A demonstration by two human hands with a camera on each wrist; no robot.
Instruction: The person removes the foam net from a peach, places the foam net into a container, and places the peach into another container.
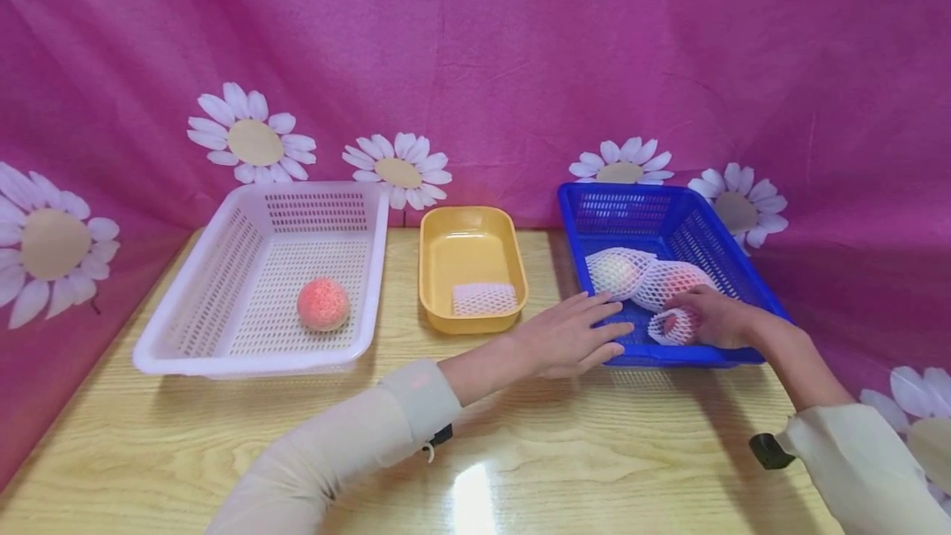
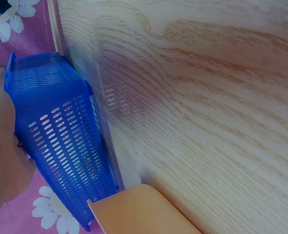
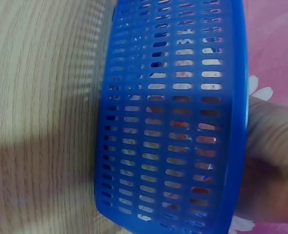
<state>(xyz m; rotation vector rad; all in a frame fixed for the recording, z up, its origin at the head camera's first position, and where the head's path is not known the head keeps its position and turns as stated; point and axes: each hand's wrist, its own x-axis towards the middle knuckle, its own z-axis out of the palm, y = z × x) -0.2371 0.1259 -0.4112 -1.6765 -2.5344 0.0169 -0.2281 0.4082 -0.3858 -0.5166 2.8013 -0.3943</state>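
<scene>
Where right hand [image 1: 718,317] touches, netted fruit [image 1: 669,327], part-hidden

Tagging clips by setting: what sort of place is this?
Probably an improvised indoor tabletop recording set: a magenta flower-print cloth hangs behind a wood-grain table, on which a white basket, a yellow tray and a blue basket stand in a row.

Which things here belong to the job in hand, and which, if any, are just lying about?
Likely the job:
- foam-netted fruits
- blue basket
- right hand
- left hand
- foam net
- yellow tray
- bare red fruit
- white basket

Just surroundings:
- flowered cloth
- wooden table
</scene>
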